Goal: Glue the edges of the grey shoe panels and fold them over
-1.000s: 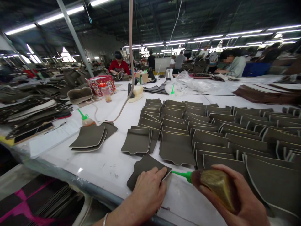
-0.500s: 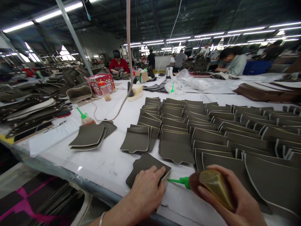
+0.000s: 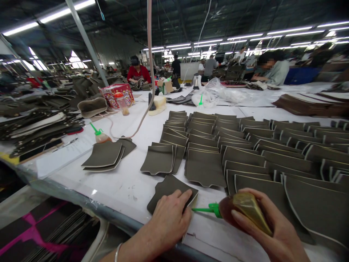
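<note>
A dark olive leather piece (image 3: 167, 190) lies near the table's front edge. My left hand (image 3: 172, 215) grips its right side, fingers on top and the thumb at the pale edge. In my right hand (image 3: 278, 227) is a squeeze bottle (image 3: 247, 210) of amber glue-like liquid, tipped on its side. Its green nozzle (image 3: 203, 210) points left, the tip close to the piece's edge by my left thumb. Whether the tip touches the edge, I cannot tell. Just beyond, similar leather pieces (image 3: 204, 167) overlap in long rows.
To the left lie a small stack of pieces (image 3: 102, 154), a second green-tipped bottle (image 3: 102, 137) and a paper sheet (image 3: 62, 156). A hose (image 3: 150, 72) hangs down to the table. A red patterned bag (image 3: 124, 94) and a jar (image 3: 122, 103) stand behind. Co-workers sit farther back.
The nozzle tip has shifted slightly left along the leather edge, toward my left thumb. Both hands keep their holds, and the view has moved a little.
</note>
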`<state>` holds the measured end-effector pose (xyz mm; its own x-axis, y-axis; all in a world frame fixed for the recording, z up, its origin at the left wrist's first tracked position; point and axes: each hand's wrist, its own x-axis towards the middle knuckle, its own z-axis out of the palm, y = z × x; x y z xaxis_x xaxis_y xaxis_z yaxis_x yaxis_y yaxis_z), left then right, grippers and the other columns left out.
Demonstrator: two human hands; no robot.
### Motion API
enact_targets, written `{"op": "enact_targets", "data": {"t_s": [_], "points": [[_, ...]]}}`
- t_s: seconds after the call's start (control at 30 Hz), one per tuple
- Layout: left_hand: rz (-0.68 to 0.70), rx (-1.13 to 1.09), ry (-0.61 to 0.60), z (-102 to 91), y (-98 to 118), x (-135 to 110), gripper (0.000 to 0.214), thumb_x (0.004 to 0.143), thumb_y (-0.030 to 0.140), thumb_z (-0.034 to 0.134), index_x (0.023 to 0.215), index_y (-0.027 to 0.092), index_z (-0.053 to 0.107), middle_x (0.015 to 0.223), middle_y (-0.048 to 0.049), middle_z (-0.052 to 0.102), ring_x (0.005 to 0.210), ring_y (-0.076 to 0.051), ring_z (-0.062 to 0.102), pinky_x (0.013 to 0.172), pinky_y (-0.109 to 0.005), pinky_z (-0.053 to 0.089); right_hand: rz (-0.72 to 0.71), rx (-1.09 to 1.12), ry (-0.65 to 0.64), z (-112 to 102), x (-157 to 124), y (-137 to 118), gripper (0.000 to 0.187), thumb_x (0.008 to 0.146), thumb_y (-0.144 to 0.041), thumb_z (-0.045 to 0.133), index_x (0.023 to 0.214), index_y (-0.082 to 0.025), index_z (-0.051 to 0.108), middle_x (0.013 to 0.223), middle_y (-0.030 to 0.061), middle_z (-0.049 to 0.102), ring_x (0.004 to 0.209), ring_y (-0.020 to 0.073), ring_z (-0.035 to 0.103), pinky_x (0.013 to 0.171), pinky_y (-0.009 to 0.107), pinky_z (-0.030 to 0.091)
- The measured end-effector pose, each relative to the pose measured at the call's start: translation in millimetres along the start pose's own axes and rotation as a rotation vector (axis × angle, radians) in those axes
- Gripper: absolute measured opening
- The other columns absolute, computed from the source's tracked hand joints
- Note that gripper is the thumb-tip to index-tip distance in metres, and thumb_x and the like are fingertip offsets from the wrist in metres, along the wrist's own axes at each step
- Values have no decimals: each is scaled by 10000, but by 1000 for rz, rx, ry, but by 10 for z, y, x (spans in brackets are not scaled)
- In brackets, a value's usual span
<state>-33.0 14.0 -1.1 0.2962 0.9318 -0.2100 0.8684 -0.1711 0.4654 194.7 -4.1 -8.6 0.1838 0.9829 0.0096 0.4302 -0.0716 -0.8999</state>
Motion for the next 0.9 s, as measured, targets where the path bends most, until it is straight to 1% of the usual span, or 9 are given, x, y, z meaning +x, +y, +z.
{"op": "enact_targets", "data": {"t_s": [0.1,0.2,0.3,0.4,0.47,0.6,0.63,0.77,0.9], "points": [[5,4,-8,2,2,-6,507,885,221,374,1372,245,515,1123,-74,666,997,-292,654,887,-446,501,-8,-11,63,29,-36,-94,506,758,-628,640,1114,-288,519,963,-20,661,887,239,640,789,315,455],[6,1,-2,0,6,-10,485,908,233,363,1366,240,521,1111,-74,669,996,-290,654,884,-441,501,-4,-10,13,35,-71,-82,496,744,-609,646,1099,-280,533,924,-21,680,864,245,653,761,313,461],[7,-4,4,-2,2,-15,476,924,236,354,1372,242,512,1116,-72,666,1003,-288,654,883,-434,500,-2,2,-32,11,-67,3,505,737,-595,663,1108,-276,540,923,-14,692,841,250,670,734,306,488],[13,5,4,-3,-10,-24,477,921,224,358,1373,239,510,1108,-72,664,997,-284,654,878,-424,500,-28,-18,6,-7,-55,59,537,716,-595,699,1120,-280,541,951,-6,690,847,256,675,726,306,502],[20,10,7,1,-18,-30,471,927,222,351,1369,237,512,1100,-70,662,994,-280,653,873,-418,500,-6,-14,17,7,-86,51,529,722,-602,689,1120,-285,541,966,-10,684,873,251,667,758,306,490],[28,24,17,11,-27,-31,470,935,218,341,1376,235,503,1093,-67,657,974,-266,653,862,-397,500,56,73,-49,60,-207,-10,502,731,-592,663,1102,-276,543,936,-12,690,855,247,665,771,305,478],[25,27,17,13,-28,-30,471,935,218,342,1378,237,500,1090,-66,656,970,-263,654,860,-392,499,62,84,-47,67,-227,-20,499,728,-588,665,1097,-274,545,926,-11,694,848,250,667,767,308,479],[19,24,11,17,-27,-28,473,937,221,345,1386,233,495,1095,-69,654,994,-269,651,872,-397,496,74,56,14,71,-253,-26,498,713,-588,674,1084,-277,560,913,-19,701,849,253,670,748,304,478],[28,17,10,26,-28,-36,465,949,238,350,1394,232,485,1122,-74,648,1011,-275,649,882,-409,498,76,96,-70,77,-274,-14,511,714,-585,676,1095,-267,557,920,-12,704,828,250,677,735,299,488]]}}
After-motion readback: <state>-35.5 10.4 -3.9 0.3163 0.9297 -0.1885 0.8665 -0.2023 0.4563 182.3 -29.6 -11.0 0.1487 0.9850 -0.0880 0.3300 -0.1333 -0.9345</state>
